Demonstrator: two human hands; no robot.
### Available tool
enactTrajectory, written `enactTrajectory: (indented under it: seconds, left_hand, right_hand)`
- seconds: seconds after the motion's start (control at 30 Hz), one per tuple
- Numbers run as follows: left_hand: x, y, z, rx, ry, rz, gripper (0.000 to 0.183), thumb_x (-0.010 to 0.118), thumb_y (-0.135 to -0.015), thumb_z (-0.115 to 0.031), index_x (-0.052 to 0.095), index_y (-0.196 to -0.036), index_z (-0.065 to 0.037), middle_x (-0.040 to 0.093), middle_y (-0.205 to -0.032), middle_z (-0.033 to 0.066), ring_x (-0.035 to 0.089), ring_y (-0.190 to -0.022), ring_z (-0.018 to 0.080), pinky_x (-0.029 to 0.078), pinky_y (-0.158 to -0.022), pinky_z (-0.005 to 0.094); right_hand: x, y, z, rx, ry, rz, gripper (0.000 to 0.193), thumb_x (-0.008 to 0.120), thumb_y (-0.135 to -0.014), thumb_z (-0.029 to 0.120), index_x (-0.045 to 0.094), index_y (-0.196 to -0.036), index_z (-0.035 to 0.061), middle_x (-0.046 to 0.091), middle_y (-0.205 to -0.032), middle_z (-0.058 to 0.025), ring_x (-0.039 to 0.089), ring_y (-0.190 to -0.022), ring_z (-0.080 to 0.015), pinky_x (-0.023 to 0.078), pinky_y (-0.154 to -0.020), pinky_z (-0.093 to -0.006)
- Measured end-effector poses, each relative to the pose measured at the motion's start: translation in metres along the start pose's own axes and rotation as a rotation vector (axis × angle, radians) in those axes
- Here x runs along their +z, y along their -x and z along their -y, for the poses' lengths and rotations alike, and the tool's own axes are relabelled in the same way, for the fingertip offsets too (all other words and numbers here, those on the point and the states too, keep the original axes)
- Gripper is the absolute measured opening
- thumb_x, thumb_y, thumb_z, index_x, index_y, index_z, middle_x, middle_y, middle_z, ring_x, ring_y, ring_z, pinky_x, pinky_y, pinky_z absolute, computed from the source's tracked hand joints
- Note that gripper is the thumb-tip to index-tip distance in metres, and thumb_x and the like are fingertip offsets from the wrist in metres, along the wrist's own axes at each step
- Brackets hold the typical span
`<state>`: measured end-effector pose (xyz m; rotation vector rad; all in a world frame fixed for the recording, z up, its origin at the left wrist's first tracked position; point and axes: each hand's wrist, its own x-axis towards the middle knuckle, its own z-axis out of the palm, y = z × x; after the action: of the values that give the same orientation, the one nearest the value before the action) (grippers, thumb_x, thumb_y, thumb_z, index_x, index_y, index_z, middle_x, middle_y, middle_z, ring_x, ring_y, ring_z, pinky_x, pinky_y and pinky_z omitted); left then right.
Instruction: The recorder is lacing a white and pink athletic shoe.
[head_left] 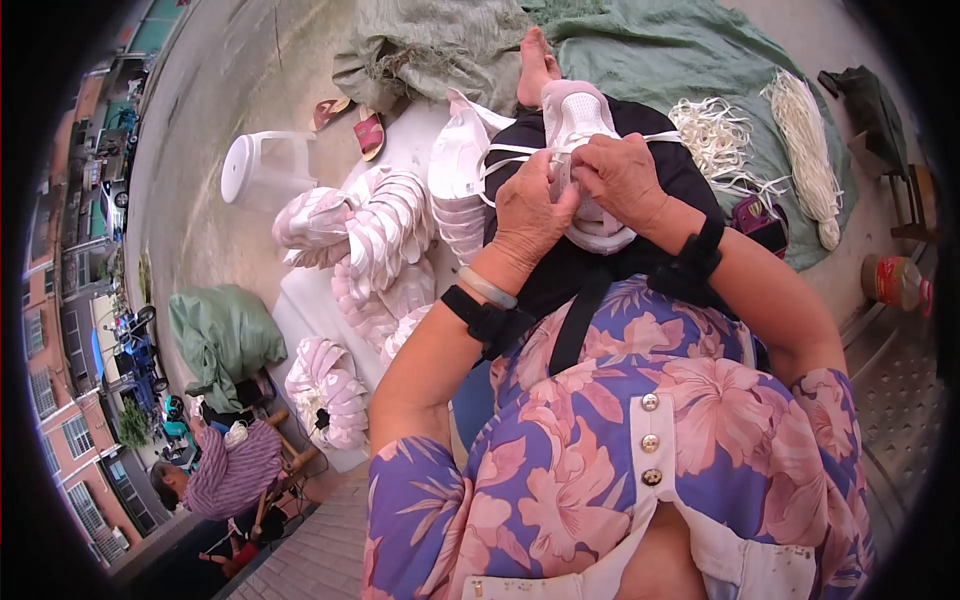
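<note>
Both hands meet over the lap, working on one white moulded cup-shaped mask (590, 215) that rests on a black cloth (600, 270) spread across the knees. Left hand (528, 215) is closed on the mask's left edge, thumb pressed toward the centre; right hand (622, 175) is closed on its upper part, fingers curled down over it. A thin white elastic strap (520, 150) runs from under the fingers out to the left; whether it is pinched by one hand or both cannot be told. A second mask (578, 112) lies just beyond the hands, touching the held piece. To the left, stacks of nested white masks (385, 240) lie on a white sheet, with another stack (325, 385) nearer. Bundles of white elastic cord (800, 140) lie on a green cloth (680, 50) to the upper right. A white plastic container (262, 170) lies tipped on the concrete floor, sandals (368, 133) near it. Another person in a striped shirt (232, 470) sits at lower left.
</note>
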<state>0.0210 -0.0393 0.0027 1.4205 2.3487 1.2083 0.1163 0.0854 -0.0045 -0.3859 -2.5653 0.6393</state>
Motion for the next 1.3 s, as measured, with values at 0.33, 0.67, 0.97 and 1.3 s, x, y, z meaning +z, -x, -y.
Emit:
enactTrajectory:
  seconds: [0.33,0.67,0.97,1.3]
  left_hand:
    - [0.002,-0.002,-0.005,0.038,-0.167,0.119,0.014,0.052,-0.079,-0.015,0.049,-0.077,-0.001,0.057,-0.064,0.0196,0.057,-0.062,0.0387,0.046,-0.056,0.0449]
    - [-0.002,-0.007,0.010,0.030,-0.133,0.181,0.011,0.049,-0.074,-0.011,0.050,-0.078,-0.001,0.057,-0.066,0.0201,0.058,-0.063,0.0386,0.047,-0.059,0.0456]
    - [-0.006,-0.003,0.010,0.062,0.093,0.123,0.015,0.046,-0.075,-0.008,0.053,-0.087,-0.001,0.057,-0.071,0.0221,0.057,-0.068,0.0398,0.046,-0.062,0.0462]
    - [-0.006,0.000,0.008,0.027,-0.051,0.135,0.029,0.047,-0.075,-0.006,0.055,-0.102,0.002,0.060,-0.078,0.0216,0.060,-0.073,0.0370,0.049,-0.067,0.0429]
  right_hand:
    - [0.005,0.000,-0.002,-0.011,0.021,0.032,0.009,0.063,-0.072,0.022,0.057,-0.073,0.0145,0.056,-0.072,-0.0010,0.057,-0.070,-0.0200,0.036,-0.066,-0.0354]
    - [0.005,0.000,-0.003,-0.047,0.043,0.036,0.012,0.064,-0.070,0.020,0.055,-0.074,0.0132,0.054,-0.071,-0.0022,0.057,-0.069,-0.0204,0.036,-0.066,-0.0350]
    - [0.002,-0.006,0.005,-0.154,0.139,0.118,0.009,0.062,-0.071,0.015,0.056,-0.077,0.0125,0.055,-0.071,-0.0023,0.053,-0.064,-0.0215,0.035,-0.063,-0.0342]
    - [-0.051,0.031,-0.020,-0.161,0.145,0.117,0.007,0.057,-0.072,0.013,0.051,-0.068,0.0101,0.053,-0.065,-0.0061,0.052,-0.061,-0.0261,0.035,-0.062,-0.0366]
